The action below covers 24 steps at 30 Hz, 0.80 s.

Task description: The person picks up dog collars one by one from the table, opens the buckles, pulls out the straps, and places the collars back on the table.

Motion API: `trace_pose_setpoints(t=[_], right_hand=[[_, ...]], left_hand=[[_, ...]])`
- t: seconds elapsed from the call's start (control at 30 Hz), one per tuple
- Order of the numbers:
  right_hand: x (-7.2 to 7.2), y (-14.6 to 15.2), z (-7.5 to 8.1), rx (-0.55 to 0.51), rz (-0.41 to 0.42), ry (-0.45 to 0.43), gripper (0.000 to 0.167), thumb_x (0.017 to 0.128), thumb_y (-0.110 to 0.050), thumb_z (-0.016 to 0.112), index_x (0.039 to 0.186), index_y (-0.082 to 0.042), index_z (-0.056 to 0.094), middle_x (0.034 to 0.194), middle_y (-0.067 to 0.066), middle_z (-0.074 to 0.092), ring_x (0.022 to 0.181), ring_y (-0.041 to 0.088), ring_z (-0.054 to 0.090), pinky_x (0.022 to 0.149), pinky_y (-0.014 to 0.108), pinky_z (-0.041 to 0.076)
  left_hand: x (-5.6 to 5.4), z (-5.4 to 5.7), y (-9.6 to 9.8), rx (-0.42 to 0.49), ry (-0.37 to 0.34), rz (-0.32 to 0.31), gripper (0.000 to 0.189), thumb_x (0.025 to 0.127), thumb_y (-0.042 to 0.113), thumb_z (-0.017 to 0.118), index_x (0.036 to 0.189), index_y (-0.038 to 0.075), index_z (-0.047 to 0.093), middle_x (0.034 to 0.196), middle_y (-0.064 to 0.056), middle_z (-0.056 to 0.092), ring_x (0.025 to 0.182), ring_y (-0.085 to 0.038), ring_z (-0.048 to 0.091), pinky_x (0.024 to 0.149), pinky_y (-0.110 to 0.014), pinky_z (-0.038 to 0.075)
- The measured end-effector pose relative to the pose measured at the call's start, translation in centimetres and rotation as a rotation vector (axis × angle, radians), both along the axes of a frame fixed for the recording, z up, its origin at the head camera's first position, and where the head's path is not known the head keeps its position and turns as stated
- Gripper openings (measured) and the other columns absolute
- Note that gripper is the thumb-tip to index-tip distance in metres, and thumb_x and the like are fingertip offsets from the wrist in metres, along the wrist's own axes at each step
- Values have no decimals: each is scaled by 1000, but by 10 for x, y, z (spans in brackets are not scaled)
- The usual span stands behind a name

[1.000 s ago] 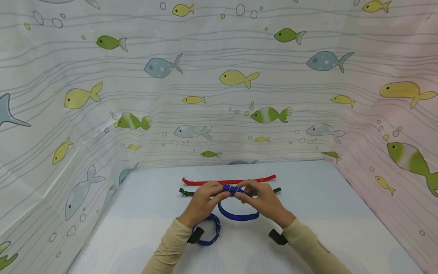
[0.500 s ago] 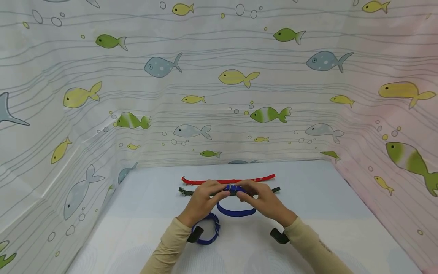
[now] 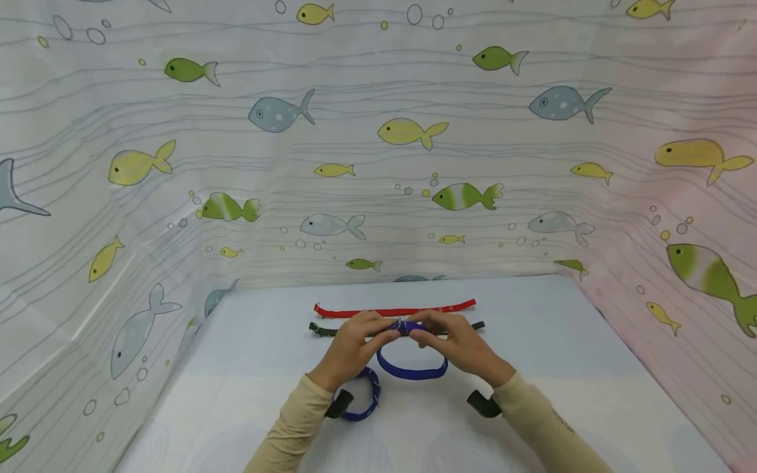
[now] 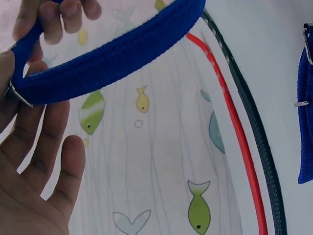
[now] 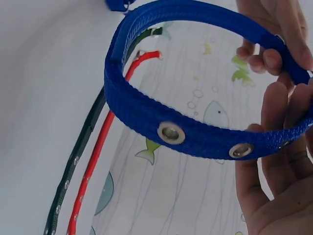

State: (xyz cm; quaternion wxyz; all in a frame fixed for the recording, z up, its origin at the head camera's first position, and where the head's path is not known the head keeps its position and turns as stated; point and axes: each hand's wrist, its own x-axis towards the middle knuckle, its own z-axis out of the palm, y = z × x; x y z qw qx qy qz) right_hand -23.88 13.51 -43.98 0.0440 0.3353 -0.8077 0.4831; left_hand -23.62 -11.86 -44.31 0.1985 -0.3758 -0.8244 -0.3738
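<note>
**Left hand (image 3: 359, 339) and right hand (image 3: 458, 339) grip a looped collar (image 3: 412, 374) over a table (image 3: 532, 335)**

A person's bare hands meet at the middle of the table, in front of me. Each hand pinches the looped collar between thumb and fingers, the left on one side of its metal fitting (image 3: 401, 322), the right on the other. The collar is blue and held up off the table; the gripped part lies between the two sets of fingertips, and the rest of the loop curves out below them, towards the person. From the right wrist, two metal eyelets (image 5: 171, 132) show clearly in the band, with part of a third by the fingers.

There are four collars: two blue, one red, one green. The second blue one, the ring (image 3: 376, 391), lies on the table in a round loop beside the left wrist, its near-left edge partly hidden by a black device (image 3: 339, 403) worn there. The red collar (image 3: 349, 314) and the green collar (image 3: 322, 332) lie stretched out beyond the hands, roughly side by side, red farther away. The hands cover the green one's middle.

Both arms wear beige sleeves (image 3: 292, 417). Behind the table rises a pale backdrop (image 3: 367, 92) printed with yellow, green and blue fish.
</note>
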Motion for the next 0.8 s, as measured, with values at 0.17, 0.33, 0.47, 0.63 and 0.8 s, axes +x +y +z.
trace_pose_setpoints(t=[0.17,0.33,0.47,0.63,0.8], right_hand=[[0,2,-1,17,34,-37,30,102,-31,64,130,-21,65,92,-8,67,82,13,69,82,40,57],[3,-5,1,7,-21,44,24,98,-34,69,119,-23,67,83,-12,67,74,11,68,74,33,58],[5,-7,2,0,-35,91,21,96,-33,71,114,-23,67,76,-13,67,67,13,67,67,32,57],[2,-3,0,35,-5,90,22,99,-32,67,119,-24,67,78,-12,67,68,8,65,65,30,55],[0,3,-1,66,42,77,30,103,-31,62,132,-26,64,78,-8,65,68,9,61,59,27,48]], left_hand=[[-1,1,-2,6,-33,15,26,99,28,68,120,14,76,100,8,67,99,-9,59,79,-26,56],[-1,0,-1,15,-11,-7,26,98,26,69,120,13,76,100,8,67,99,-10,59,77,-26,55],[-3,-2,1,18,22,-31,25,98,23,69,120,12,75,99,8,68,97,-10,59,74,-28,54],[-3,-2,-1,13,12,-19,26,98,24,69,120,12,75,100,7,68,98,-11,60,75,-27,55],[-3,2,-7,27,-14,16,25,97,24,71,118,13,76,100,8,68,98,-11,60,77,-28,55]])
